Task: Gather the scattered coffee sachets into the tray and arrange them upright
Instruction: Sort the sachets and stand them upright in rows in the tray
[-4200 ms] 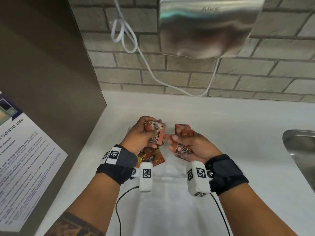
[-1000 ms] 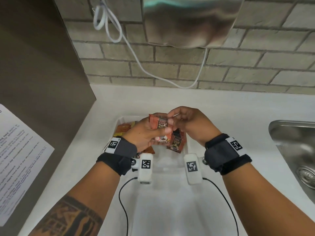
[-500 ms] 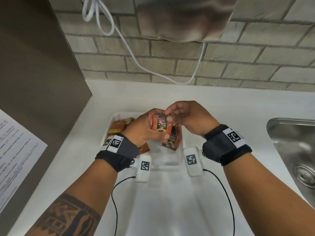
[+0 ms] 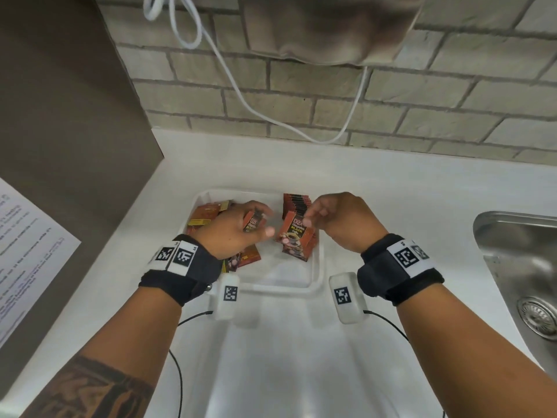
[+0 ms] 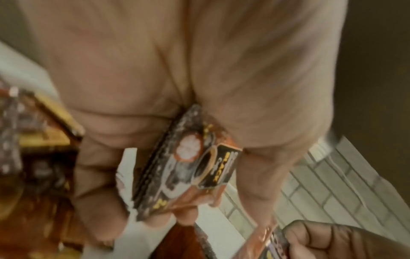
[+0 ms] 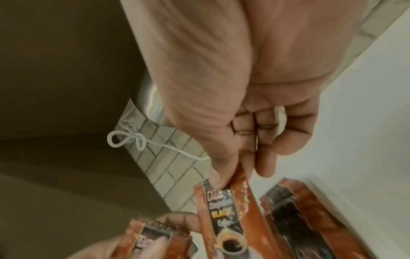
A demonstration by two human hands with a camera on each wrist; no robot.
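A white tray sits on the counter with orange-and-black coffee sachets in it. My left hand grips a small stack of sachets over the tray's middle. My right hand pinches the top edge of one sachet between thumb and forefinger, held upright at the front of a standing row of sachets on the tray's right side. Loose sachets lie flat at the tray's left, and others show under my left wrist.
A steel sink lies at the right of the white counter. A brown panel with a printed sheet stands at the left. On the brick wall behind hang a hand dryer and its white cable.
My hands, which met over one stack, have parted. The right hand took one sachet to the standing row at the tray's right; the left hand moved left with its stack.
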